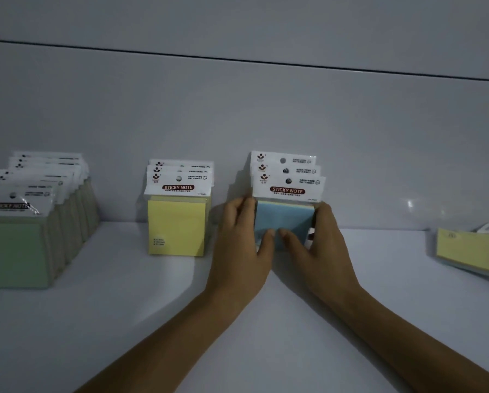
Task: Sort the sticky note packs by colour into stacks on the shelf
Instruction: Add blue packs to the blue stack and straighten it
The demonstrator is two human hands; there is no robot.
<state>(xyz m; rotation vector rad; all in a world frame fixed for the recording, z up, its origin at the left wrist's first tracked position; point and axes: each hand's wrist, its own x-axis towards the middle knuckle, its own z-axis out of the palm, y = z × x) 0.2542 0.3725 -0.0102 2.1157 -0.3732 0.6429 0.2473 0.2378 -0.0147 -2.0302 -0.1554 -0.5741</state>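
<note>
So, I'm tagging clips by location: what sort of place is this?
Probably a stationery shop or stockroom: many identical hang-tab retail packs, green packs, yellow packs and blue packs, stand in rows on a plain white shelf.

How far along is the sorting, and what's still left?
Done: a long green row and a shorter yellow row stand upright. In hand: left hand and right hand grip the blue row from both sides. Left: a yellow pack lies flat at the far right, apart from the yellow row.

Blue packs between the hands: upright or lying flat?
Upright: blue packs stand on edge, header cards up, left hand and right hand gripping them.
</note>
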